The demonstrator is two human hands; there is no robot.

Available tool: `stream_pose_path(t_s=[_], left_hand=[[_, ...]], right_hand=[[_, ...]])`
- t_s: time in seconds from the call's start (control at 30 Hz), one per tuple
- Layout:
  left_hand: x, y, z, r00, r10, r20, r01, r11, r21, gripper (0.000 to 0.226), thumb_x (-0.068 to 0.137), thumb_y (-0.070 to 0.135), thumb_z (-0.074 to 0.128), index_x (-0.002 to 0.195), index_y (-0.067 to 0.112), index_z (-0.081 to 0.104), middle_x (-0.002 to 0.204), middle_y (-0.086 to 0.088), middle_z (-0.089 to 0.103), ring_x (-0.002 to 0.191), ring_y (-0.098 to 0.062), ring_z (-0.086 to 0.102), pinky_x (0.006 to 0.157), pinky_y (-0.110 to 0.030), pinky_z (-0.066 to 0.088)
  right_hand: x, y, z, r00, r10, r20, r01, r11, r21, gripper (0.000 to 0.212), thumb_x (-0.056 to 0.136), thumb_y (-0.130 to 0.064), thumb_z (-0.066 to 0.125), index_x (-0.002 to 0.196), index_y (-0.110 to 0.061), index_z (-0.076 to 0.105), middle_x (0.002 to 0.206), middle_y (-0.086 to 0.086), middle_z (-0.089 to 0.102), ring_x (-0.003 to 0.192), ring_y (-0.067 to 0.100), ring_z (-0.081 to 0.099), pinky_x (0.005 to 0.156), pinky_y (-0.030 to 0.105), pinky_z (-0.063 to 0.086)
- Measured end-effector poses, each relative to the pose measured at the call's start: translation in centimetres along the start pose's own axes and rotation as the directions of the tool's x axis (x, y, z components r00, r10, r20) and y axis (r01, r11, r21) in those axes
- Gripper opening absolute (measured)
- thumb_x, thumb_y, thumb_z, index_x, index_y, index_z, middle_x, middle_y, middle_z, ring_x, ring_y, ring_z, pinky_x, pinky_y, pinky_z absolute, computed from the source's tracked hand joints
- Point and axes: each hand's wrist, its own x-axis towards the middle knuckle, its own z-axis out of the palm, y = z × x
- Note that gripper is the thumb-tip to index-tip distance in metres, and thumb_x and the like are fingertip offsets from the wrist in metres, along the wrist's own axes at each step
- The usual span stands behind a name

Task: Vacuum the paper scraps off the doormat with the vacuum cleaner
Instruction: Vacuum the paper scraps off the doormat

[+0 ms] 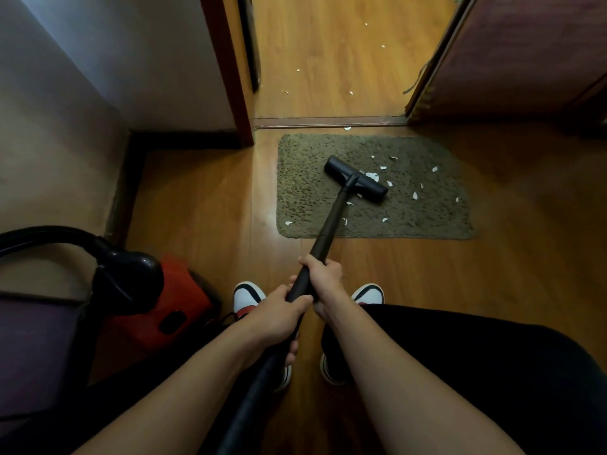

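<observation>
From the head camera, both hands are wrapped around the black wand (331, 221) of the vacuum cleaner. The right hand (323, 279) grips it farther along, the left hand (279, 318) nearer the body where wand meets hose; two holds spaced apart like this likely give leverage to steer and press the long tube. The floor head (356, 178) sits flat on the doormat (315, 205), set at an angle near its middle, so its mouth meets the pile where the litter lies.

White paper scraps (415, 195) are scattered mostly to the right of the head, with a few near the mat's front edge and one touching the head's far side (more flecks lie on the wooden floor (331, 60) beyond the threshold (328, 121), off the mat). The left part of the mat looks bare of scraps, so the sweep seems partway through.

The red canister (170, 307) rests on the floor at near left beside the person's shoes (248, 297), close enough that the hose stays slack.
</observation>
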Motion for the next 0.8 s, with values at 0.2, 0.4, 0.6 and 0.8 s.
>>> stream_pose_path(t_s=[0.2,0.4,0.6,0.8], left_hand=[[1.7,1.7,1.7,1.0,-0.004,0.02,0.004,1.0,0.013,0.027,0.102,0.037,0.047,0.126,0.027,0.038,0.069,-0.01,0.05,0.04,-0.014,0.05,0.04,-0.025,0.046],[0.7,0.3,1.2,0.999,-0.024,0.032,0.023,0.999,0.036,0.03,0.101,0.04,0.048,0.126,0.029,0.037,0.069,-0.01,0.052,0.042,-0.015,0.052,0.043,-0.027,0.048],[-2.0,-3.0,-0.9,1.0,0.002,0.013,-0.002,0.999,0.05,0.034,0.102,0.037,0.049,0.132,0.03,0.034,0.061,-0.011,0.052,0.04,-0.018,0.051,0.039,-0.027,0.046],[-5.1,-6.0,-2.9,0.999,0.018,-0.048,-0.014,0.997,0.077,0.032,0.102,0.034,0.05,0.131,0.026,0.041,0.059,-0.009,0.051,0.038,-0.017,0.049,0.037,-0.026,0.044]], right_hand=[[1.8,-1.4,-1.7,0.998,-0.036,-0.053,0.035,0.999,-0.013,0.025,0.089,-0.008,0.07,0.107,-0.001,0.055,0.076,0.019,0.065,0.046,0.022,0.067,0.051,0.032,0.055],[0.8,0.2,-1.6,0.997,-0.024,-0.068,0.024,1.0,0.002,0.023,0.089,-0.009,0.07,0.105,-0.002,0.056,0.068,0.014,0.064,0.048,0.021,0.068,0.055,0.035,0.057],[-2.8,2.9,0.5,0.999,0.006,-0.041,-0.005,1.0,0.014,0.027,0.088,-0.011,0.071,0.109,-0.004,0.055,0.079,0.018,0.067,0.052,0.025,0.07,0.056,0.036,0.06],[-6.2,5.5,3.1,0.999,0.038,-0.028,-0.038,0.999,0.008,0.025,0.084,-0.015,0.072,0.1,-0.008,0.055,0.082,0.019,0.068,0.063,0.032,0.073,0.069,0.049,0.065]])
